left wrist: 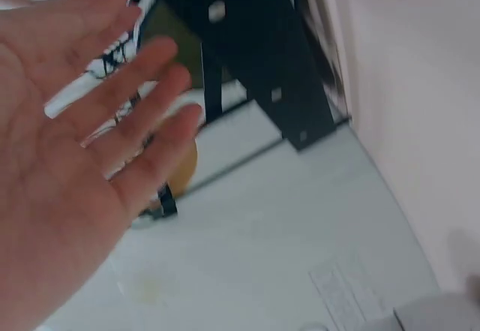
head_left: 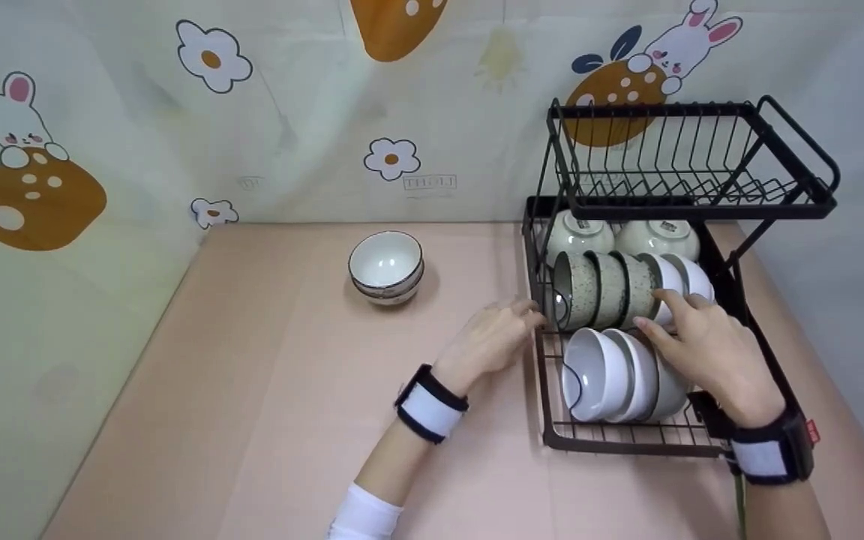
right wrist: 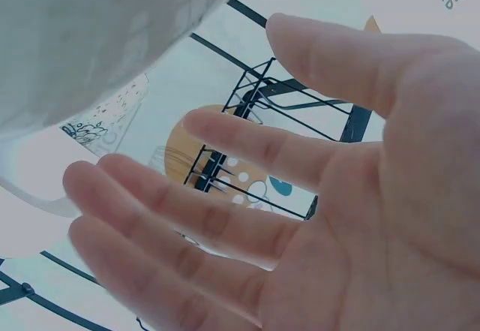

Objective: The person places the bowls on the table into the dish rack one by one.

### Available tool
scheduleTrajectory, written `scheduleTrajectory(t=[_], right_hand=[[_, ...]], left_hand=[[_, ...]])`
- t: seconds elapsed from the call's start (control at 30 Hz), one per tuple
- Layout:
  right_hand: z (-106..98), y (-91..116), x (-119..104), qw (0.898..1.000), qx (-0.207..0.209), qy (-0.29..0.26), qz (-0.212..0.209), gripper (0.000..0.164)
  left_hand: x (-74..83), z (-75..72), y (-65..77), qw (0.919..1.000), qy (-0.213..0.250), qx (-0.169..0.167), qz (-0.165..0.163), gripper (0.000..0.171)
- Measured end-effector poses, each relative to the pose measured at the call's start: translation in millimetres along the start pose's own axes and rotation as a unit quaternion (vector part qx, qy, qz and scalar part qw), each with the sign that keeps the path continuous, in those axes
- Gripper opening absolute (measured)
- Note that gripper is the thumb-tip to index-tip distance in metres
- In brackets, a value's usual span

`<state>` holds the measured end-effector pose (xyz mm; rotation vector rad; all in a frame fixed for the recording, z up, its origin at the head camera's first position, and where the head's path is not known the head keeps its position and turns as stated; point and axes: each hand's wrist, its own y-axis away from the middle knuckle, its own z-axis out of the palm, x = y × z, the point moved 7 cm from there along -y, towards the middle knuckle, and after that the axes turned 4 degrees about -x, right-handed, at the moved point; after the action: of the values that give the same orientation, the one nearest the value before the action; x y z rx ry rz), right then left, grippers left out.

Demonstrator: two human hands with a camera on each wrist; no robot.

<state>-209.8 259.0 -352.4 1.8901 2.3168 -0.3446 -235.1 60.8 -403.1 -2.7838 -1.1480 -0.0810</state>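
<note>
My right hand (head_left: 713, 356) is over the right part of a black dish rack (head_left: 627, 450), its thumb and fingers spread beside the bowls. Three speckled bowls (head_left: 573, 292) stand on edge in the middle row, with white bowls (head_left: 694, 279) to their right near my fingertips. In front of them, white bowls (head_left: 598, 379) and a greyer one (head_left: 672, 394) lean in a row. At the rack's left rim, my left hand (head_left: 492, 337) has its fingertips close to the speckled bowls. Both wrist views show the left palm (left wrist: 52, 173) and right palm (right wrist: 375, 203) holding nothing, fingers extended.
A small stack of dark-rimmed white bowls (head_left: 387, 262) stands on the pinkish table (head_left: 289, 390), left of the rack. Upturned pale bowls (head_left: 657, 238) sit at the back beneath the rack's upper tier (head_left: 702, 211). A printed cloth (head_left: 289, 135) hangs behind.
</note>
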Motion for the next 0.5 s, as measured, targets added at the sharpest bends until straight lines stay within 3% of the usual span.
scheduleTrajectory(t=[0.23,0.5], right_hand=[[0.1,0.1,-2.6,1.000,0.004,0.007,-0.002,0.050],[-0.6,-0.6,-3.9,1.000,0.000,0.004,0.001,0.048]], left_hand=[[-51.9,-12.9,14.2,0.9919,0.007,0.030,-0.123,0.047],[-110.2,-17.9,37.1,0.9689,0.001,0.086,-0.232,0.055]])
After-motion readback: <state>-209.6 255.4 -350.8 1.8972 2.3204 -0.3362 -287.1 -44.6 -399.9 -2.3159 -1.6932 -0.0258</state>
